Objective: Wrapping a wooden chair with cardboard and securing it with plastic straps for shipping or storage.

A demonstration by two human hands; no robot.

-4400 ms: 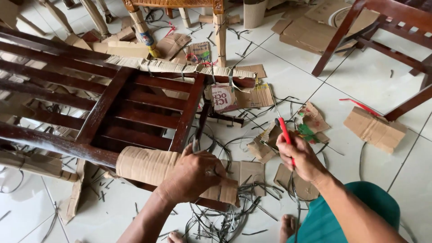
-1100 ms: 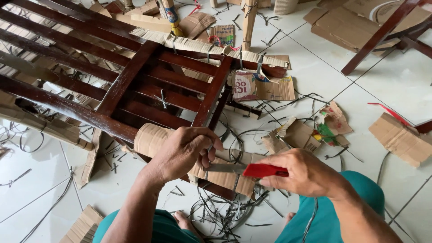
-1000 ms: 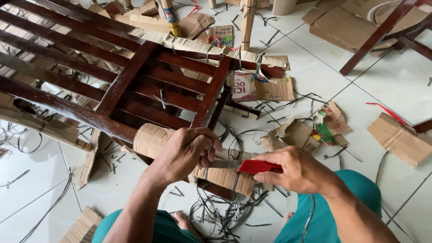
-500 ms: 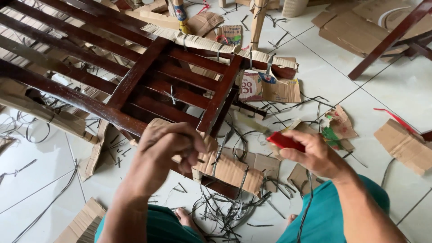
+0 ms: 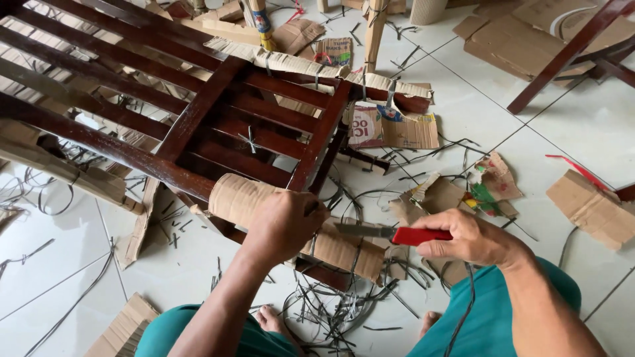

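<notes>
While left hand (image 5: 284,225) grips ribbed cardboard wrap (image 5: 241,198), right hand (image 5: 473,239), red-handled knife (image 5: 397,234).

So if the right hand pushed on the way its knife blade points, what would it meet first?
Probably the left hand, which grips the cardboard wrap on the chair rail; the right hand aims the knife tip just short of those fingers, though depth is unclear.

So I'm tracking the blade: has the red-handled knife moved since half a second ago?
Yes. The red-handled knife has come down and turned, its blade now pointing at the cardboard wrap on the chair rail, beside the left hand.
</notes>
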